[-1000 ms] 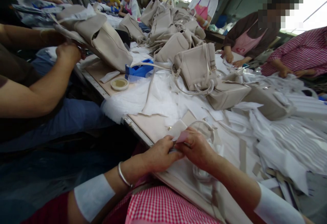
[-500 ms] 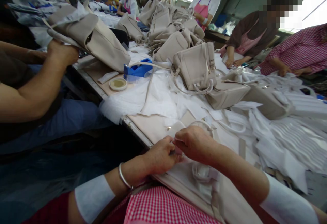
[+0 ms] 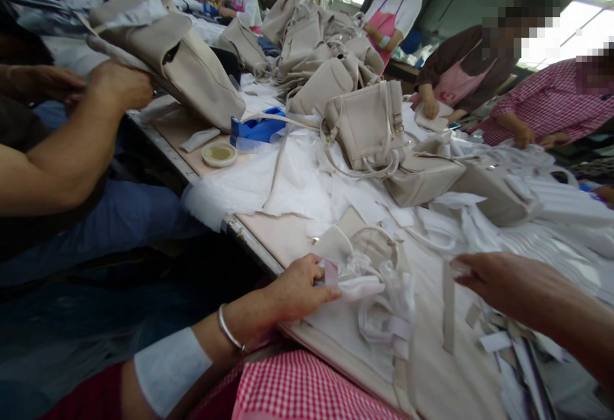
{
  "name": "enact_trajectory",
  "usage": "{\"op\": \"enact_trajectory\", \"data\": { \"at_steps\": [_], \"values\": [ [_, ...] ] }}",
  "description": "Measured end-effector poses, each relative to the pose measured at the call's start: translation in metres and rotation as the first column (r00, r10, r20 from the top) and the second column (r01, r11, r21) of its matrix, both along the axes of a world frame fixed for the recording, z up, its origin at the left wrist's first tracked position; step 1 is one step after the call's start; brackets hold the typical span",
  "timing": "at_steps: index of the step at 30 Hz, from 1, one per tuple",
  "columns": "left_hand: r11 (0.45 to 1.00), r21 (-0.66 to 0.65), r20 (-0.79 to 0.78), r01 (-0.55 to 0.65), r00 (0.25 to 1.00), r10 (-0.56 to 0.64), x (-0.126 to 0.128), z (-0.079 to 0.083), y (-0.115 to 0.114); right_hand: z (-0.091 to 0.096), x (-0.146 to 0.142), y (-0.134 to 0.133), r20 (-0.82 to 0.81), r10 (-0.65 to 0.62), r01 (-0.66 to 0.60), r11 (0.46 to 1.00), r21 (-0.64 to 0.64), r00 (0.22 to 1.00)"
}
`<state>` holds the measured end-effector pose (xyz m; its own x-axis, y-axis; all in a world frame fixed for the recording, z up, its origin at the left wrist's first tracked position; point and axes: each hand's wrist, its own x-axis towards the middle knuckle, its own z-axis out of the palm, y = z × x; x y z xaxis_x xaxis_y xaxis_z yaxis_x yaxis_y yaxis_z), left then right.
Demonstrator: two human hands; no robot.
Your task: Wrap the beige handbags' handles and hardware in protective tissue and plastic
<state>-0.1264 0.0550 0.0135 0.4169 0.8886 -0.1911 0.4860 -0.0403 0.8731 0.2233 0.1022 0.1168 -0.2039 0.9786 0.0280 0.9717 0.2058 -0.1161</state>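
A beige bag [image 3: 432, 350] lies in front of me, with its handle wrapped in white and clear packing [image 3: 378, 318]. My left hand [image 3: 303, 289] is closed on a white-wrapped handle end [image 3: 359, 287] at the bag's near left side. A small pinkish piece of tape [image 3: 330, 272] shows by its fingertips. Away to the right, my right hand [image 3: 489, 276] is pinched on a small whitish, see-through scrap [image 3: 460, 269]. A narrow beige strip [image 3: 448, 311] lies just below that hand.
A blue tape dispenser [image 3: 259, 127] and a round dish [image 3: 219, 154] stand near the table edge [image 3: 256, 247]. Beige bags [image 3: 364, 126] are heaped beyond white paper [image 3: 307, 177]. Loose strips [image 3: 520, 356] lie at right. A co-worker's arm [image 3: 71, 145] is at left; others work across the table.
My right hand has parted from my left and swung right with a small whitish scrap. The wrapped handle in my left hand now shows. A co-worker at left has brought both hands closer together.
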Motion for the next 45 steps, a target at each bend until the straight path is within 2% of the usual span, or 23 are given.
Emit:
{"op": "enact_trajectory", "data": {
  "at_steps": [1, 2, 3, 5, 7, 9, 11, 15, 18, 22, 26, 31, 33, 36, 38, 42, 45],
  "values": [
    [1.000, 0.001, -0.001, 0.005, 1.000, -0.005, 0.000, 0.000, 0.000, 0.005, 0.012, 0.000, 0.106, 0.020, -0.015, 0.998, -0.053, 0.994],
    [1.000, 0.003, -0.003, 0.006, 1.000, -0.006, 0.000, 0.000, 0.000, 0.008, 0.015, -0.002, 0.141, 0.063, -0.047, 0.992, -0.113, 0.988],
    [1.000, 0.007, -0.006, 0.008, 1.000, -0.007, 0.001, 0.000, 0.000, 0.010, 0.007, -0.004, 0.111, 0.122, -0.102, 0.980, -0.172, 0.986],
    [1.000, 0.013, -0.008, 0.007, 1.000, -0.007, 0.001, 0.001, 0.000, 0.009, -0.031, -0.007, -0.100, 0.264, -0.281, 0.931, -0.234, 0.959],
    [1.000, 0.020, 0.000, 0.013, 1.000, -0.013, 0.002, 0.003, -0.002, 0.002, -0.084, -0.008, -0.290, 0.401, -0.470, 0.852, -0.233, 0.869],
    [0.999, 0.029, 0.001, 0.021, 1.000, -0.021, 0.003, 0.004, -0.004, -0.009, -0.130, -0.006, -0.309, 0.517, -0.586, 0.785, -0.202, 0.798],
    [0.999, 0.037, -0.009, 0.018, 1.000, -0.017, 0.003, 0.004, -0.005, -0.022, -0.159, -0.001, -0.280, 0.585, -0.645, 0.727, -0.235, 0.761],
    [0.998, 0.059, -0.003, 0.020, 1.000, -0.020, 0.002, 0.001, -0.004, -0.039, -0.174, 0.010, -0.292, 0.576, -0.646, 0.674, -0.358, 0.763],
    [0.996, 0.079, 0.000, 0.048, 0.999, -0.048, 0.002, -0.002, -0.002, -0.039, -0.175, 0.018, -0.327, 0.526, -0.619, 0.658, -0.428, 0.785],
    [0.997, 0.066, -0.037, 0.044, 0.998, -0.041, 0.001, -0.004, -0.001, -0.039, -0.184, 0.024, -0.295, 0.484, -0.565, 0.656, -0.501, 0.824],
    [0.999, 0.014, -0.057, 0.031, 0.998, -0.030, 0.001, -0.003, -0.001, -0.042, -0.190, 0.021, -0.183, 0.522, -0.540, 0.698, -0.470, 0.833],
    [0.999, 0.038, -0.027, 0.020, 0.999, -0.019, 0.001, -0.007, -0.001, -0.042, -0.190, 0.010, -0.088, 0.561, -0.550, 0.748, -0.371, 0.823],
    [1.000, 0.025, -0.030, 0.018, 0.999, -0.017, 0.001, -0.009, -0.001, -0.040, -0.188, 0.009, -0.108, 0.582, -0.574, 0.724, -0.382, 0.806],
    [1.000, -0.005, -0.033, 0.017, 0.999, -0.017, 0.001, -0.010, 0.000, -0.033, -0.186, 0.014, -0.204, 0.621, -0.638, 0.634, -0.438, 0.757],
    [1.000, -0.009, -0.016, 0.013, 1.000, -0.013, 0.002, -0.010, 0.000, -0.028, -0.187, 0.018, -0.215, 0.636, -0.651, 0.603, -0.460, 0.741],
    [0.999, 0.032, 0.013, 0.016, 1.000, -0.016, 0.002, -0.007, 0.000, -0.027, -0.196, 0.022, -0.119, 0.641, -0.602, 0.619, -0.504, 0.758],
    [1.000, 0.025, -0.012, 0.008, 1.000, -0.008, 0.003, -0.003, -0.001, -0.030, -0.203, 0.020, -0.001, 0.624, -0.534, 0.668, -0.519, 0.781]
  ]
}}
